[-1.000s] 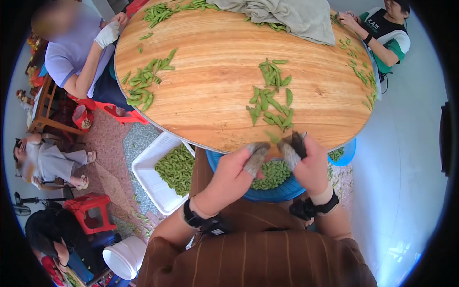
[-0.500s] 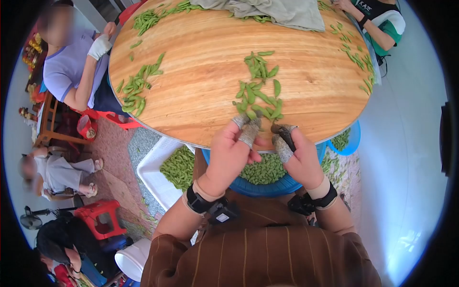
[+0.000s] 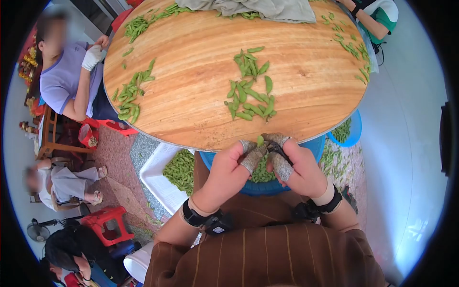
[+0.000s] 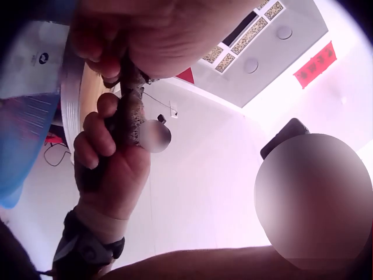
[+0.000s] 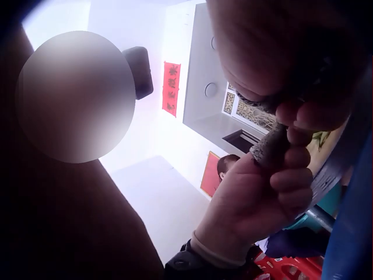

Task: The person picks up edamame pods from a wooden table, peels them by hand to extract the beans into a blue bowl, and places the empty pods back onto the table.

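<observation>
Over the near edge of the round wooden table [image 3: 191, 95], my two hands meet at one green soybean pod [image 3: 260, 140]. My left hand [image 3: 227, 167] pinches the pod between thumb and forefinger, both in grey finger covers. My right hand [image 3: 301, 167], with grey and black finger covers, pinches at the pod's other side. A loose pile of soybean pods [image 3: 248, 98] lies on the table just beyond. Below my hands stands a blue tub [image 3: 311, 148] with shelled green beans [image 3: 263, 173], partly hidden by them. Both wrist views show curled fingers, with the pod hidden.
A white basket [image 3: 155, 167] of green pods stands left of my legs. At right is a blue basin [image 3: 355, 129] with more green pieces. More pods [image 3: 131, 98] and a grey cloth [image 3: 267, 9] lie on the table. Other people sit around, one near a red stool [image 3: 107, 225].
My left hand has gone to the pile and come back toward me with a pod, meeting the right hand. The pod held between the hands earlier is gone from them. The head view has shifted.
</observation>
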### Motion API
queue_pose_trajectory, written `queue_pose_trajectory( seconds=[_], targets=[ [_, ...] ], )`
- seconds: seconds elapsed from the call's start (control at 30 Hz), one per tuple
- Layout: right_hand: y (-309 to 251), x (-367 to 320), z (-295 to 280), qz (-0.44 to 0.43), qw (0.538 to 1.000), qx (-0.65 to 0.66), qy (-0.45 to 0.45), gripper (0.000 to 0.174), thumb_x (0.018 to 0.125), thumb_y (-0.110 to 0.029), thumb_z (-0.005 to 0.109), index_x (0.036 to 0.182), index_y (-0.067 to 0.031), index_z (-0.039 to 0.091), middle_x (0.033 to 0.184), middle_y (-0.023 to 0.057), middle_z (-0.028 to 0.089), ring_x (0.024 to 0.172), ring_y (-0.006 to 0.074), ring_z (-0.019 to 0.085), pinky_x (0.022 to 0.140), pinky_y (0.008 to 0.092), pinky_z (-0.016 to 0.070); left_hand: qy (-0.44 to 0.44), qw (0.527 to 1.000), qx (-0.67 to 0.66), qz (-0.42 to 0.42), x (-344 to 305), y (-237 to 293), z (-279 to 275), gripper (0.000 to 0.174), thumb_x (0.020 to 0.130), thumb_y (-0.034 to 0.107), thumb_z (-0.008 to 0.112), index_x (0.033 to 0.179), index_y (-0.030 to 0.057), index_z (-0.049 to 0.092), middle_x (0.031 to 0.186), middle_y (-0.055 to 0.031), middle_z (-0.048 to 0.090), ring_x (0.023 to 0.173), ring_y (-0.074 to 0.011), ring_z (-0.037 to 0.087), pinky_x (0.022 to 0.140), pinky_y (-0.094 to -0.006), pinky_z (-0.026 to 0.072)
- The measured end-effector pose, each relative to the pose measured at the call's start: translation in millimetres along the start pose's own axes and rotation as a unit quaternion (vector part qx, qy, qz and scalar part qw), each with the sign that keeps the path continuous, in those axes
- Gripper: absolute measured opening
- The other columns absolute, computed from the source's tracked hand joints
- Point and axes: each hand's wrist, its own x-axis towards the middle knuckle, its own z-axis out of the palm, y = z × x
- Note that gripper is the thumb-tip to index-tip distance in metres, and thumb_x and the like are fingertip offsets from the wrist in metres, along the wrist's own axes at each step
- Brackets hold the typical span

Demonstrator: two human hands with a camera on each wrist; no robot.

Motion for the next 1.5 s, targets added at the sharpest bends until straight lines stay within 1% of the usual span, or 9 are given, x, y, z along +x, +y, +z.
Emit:
queue_pose_trajectory(
  seconds=[0.47,0.6,0.7,1.0,1.1,1.17,1.27,1.4,1.5],
  targets=[
    [14.9,-1.1,-5.4,0.081,0.981,0.146,-0.098,0.029,0.091,-0.008,0.050,0.119,-0.0046,0.051,0.072,-0.0020,0.053,0.060,0.0063,0.050,0.052,0.0204,0.0399,0.057,0.869,0.427,0.242,-8.4,-10.6,-1.3,0.019,0.083,0.003,0.062,0.102,0.0029,0.062,0.087,-0.0166,0.062,0.075,-0.0305,0.061,0.067,-0.0335,0.0479],
    [21.2,-6.6,-10.3,0.107,0.939,0.294,-0.145,0.024,0.095,-0.017,0.051,0.116,-0.0066,0.052,0.070,-0.0034,0.049,0.053,0.0034,0.042,0.045,0.0187,0.0337,0.020,0.929,0.272,0.250,-2.8,-15.2,-5.8,0.019,0.083,0.006,0.064,0.102,0.0029,0.063,0.081,-0.0141,0.062,0.067,-0.0267,0.059,0.062,-0.0329,0.0467],
    [15.6,-12.4,-12.8,0.188,0.869,0.424,-0.174,0.023,0.095,-0.022,0.053,0.113,-0.0073,0.052,0.070,-0.0030,0.048,0.051,0.0024,0.040,0.042,0.0191,0.0336,-0.179,0.958,-0.184,-0.131,-3.7,-14.7,-11.7,0.022,0.078,0.004,0.066,0.100,0.0034,0.063,0.080,-0.0162,0.061,0.069,-0.0356,0.059,0.061,-0.0351,0.0485],
    [25.6,-19.3,-9.4,0.190,0.942,0.246,-0.124,0.018,0.096,-0.017,0.048,0.111,-0.0076,0.053,0.071,-0.0027,0.050,0.050,0.0030,0.041,0.043,0.0186,0.0354,-0.013,0.850,0.451,0.272,-2.5,-24.6,2.8,0.014,0.071,0.004,0.067,0.080,0.0054,0.057,0.072,-0.0139,0.056,0.069,-0.0325,0.059,0.059,-0.0367,0.0486],
    [29.7,-22.4,-12.0,0.172,0.926,0.306,-0.141,0.021,0.097,-0.017,0.048,0.115,-0.0076,0.052,0.071,-0.0024,0.050,0.050,0.0027,0.041,0.043,0.0180,0.0349,-0.061,0.888,0.375,0.258,-5.3,-24.1,-2.7,0.014,0.087,0.014,0.062,0.091,0.0004,0.063,0.073,-0.0129,0.061,0.062,-0.0197,0.060,0.057,-0.0308,0.0459],
    [30.1,-24.5,-12.8,0.190,0.903,0.355,-0.150,0.026,0.097,-0.019,0.049,0.120,-0.0077,0.051,0.071,-0.0020,0.050,0.050,0.0026,0.040,0.043,0.0179,0.0349,-0.181,0.982,-0.024,-0.046,-10.9,-17.0,-5.3,0.020,0.095,0.019,0.053,0.094,0.0019,0.063,0.080,-0.0087,0.065,0.063,-0.0151,0.059,0.056,-0.0286,0.0458],
    [34.4,-31.1,-15.5,0.234,0.828,0.474,-0.184,0.030,0.097,-0.020,0.049,0.124,-0.0074,0.050,0.071,-0.0019,0.050,0.049,0.0016,0.039,0.043,0.0171,0.0338,-0.251,0.911,-0.281,-0.165,-12.8,-18.0,-8.1,0.024,0.099,0.022,0.045,0.099,0.0028,0.061,0.085,-0.0053,0.065,0.065,-0.0108,0.058,0.058,-0.0246,0.0454],
    [47.1,-30.9,-8.2,0.200,0.906,0.350,-0.130,0.031,0.095,-0.020,0.053,0.122,-0.0055,0.051,0.071,-0.0015,0.051,0.053,0.0047,0.045,0.046,0.0212,0.0394,-0.231,0.960,-0.110,-0.116,-11.8,-28.6,0.5,0.017,0.098,0.012,0.044,0.100,0.0018,0.058,0.082,-0.0052,0.063,0.065,-0.0104,0.057,0.061,-0.0220,0.0454],
    [53.6,-30.2,6.3,-0.087,0.994,-0.025,0.067,0.033,0.086,-0.017,0.063,0.116,-0.0039,0.054,0.072,0.0038,0.055,0.060,0.0165,0.056,0.054,0.0302,0.0471,-0.202,0.970,-0.040,-0.127,-12.8,-32.3,9.6,0.015,0.092,0.001,0.043,0.098,0.0009,0.057,0.080,-0.0043,0.062,0.065,-0.0117,0.057,0.064,-0.0234,0.0467]
  ],
)
